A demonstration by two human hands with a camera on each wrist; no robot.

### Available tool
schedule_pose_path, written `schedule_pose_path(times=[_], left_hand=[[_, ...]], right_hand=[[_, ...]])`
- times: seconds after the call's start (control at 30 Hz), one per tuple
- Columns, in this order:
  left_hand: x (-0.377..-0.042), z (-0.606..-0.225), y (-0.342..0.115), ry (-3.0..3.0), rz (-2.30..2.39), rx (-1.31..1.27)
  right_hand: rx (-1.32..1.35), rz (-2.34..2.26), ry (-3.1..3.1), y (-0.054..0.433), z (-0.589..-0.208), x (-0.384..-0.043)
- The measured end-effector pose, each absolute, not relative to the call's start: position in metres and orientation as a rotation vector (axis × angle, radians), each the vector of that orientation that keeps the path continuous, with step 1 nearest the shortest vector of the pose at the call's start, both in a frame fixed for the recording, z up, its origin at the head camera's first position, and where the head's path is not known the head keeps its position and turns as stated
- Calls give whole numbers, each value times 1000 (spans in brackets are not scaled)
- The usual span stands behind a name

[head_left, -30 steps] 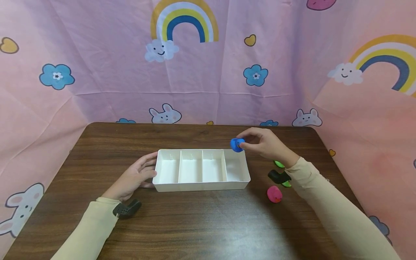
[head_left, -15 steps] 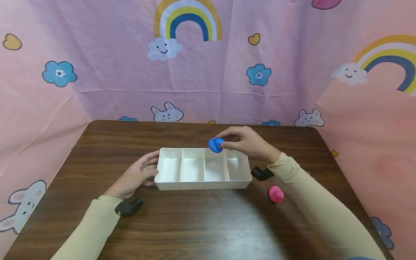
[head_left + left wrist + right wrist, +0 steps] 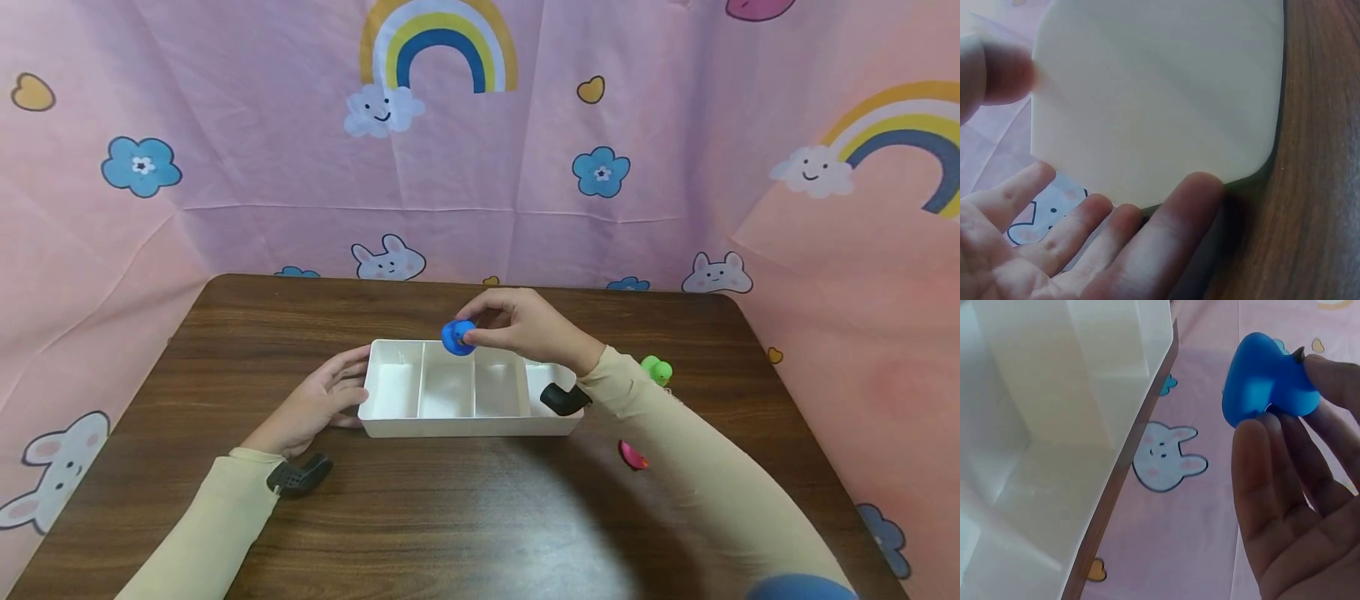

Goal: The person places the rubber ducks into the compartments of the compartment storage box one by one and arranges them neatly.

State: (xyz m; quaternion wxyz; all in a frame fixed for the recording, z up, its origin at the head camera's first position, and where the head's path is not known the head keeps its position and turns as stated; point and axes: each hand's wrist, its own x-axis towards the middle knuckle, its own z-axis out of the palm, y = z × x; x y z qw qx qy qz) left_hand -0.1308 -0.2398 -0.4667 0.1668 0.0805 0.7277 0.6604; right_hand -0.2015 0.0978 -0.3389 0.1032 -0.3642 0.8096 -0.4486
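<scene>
In the head view, a white divided box (image 3: 468,427) stands on the wooden table. My left hand (image 3: 318,400) holds its left end, with the thumb on one side and the fingers at the back corner. The left wrist view shows fingertips (image 3: 1200,187) against the box's end wall (image 3: 1160,94). My right hand (image 3: 528,327) pinches a blue rubber duck (image 3: 456,337) above the back rim, near the second compartment from the left. In the right wrist view the duck (image 3: 1266,381) sits between thumb and fingertips, apart from the box.
A green rubber duck (image 3: 657,370) and a pink rubber duck (image 3: 632,456) lie on the table (image 3: 450,517) right of the box, both partly hidden by the right sleeve (image 3: 697,450). A patterned cloth (image 3: 465,167) hangs behind the table.
My right hand has carried the blue duck leftward, from the box's rightmost compartment to near the second from the left. My left hand has stayed at the box's left end.
</scene>
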Motion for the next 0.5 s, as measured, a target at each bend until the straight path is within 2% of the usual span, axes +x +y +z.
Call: schedule_pose_path(times=[0.5], left_hand=[[-130,-463,-239,2075,1860,174]], right_hand=[[-1089,-1232,2389,43,-351,-195]])
